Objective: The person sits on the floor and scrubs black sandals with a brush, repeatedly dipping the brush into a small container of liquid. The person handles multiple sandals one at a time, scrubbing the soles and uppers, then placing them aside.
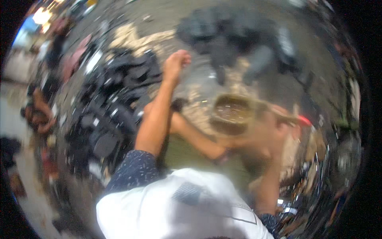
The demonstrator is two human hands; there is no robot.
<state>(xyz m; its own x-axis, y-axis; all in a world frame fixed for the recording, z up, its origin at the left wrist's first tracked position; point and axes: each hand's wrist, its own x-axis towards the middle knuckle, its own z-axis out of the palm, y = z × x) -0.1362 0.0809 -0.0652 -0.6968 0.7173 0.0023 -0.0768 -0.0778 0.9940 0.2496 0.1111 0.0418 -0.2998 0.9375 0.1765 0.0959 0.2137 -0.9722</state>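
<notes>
My left hand (176,63) reaches out ahead at the end of a straight arm. Its fingers are curled closed; whatever they may hold does not show. Just right of centre stands an olive-brown open container (230,126) with shiny brownish contents. Beside it, to the right, my right hand (280,129) is smeared by motion. It appears closed around a thin stick-like handle (292,118) with a red end. The handle's other end runs toward the container's rim, too blurred to name the tool. A heap of black, rounded, flat pieces (115,79) lies left of my left forearm.
More dark pieces (230,28) lie on the grey floor (159,16) at the far side. Crumpled tan sheeting (129,36) spreads beneath and beyond the heap. Blurred clutter (314,171) fills the right side. My bare leg (199,139) crosses below the container.
</notes>
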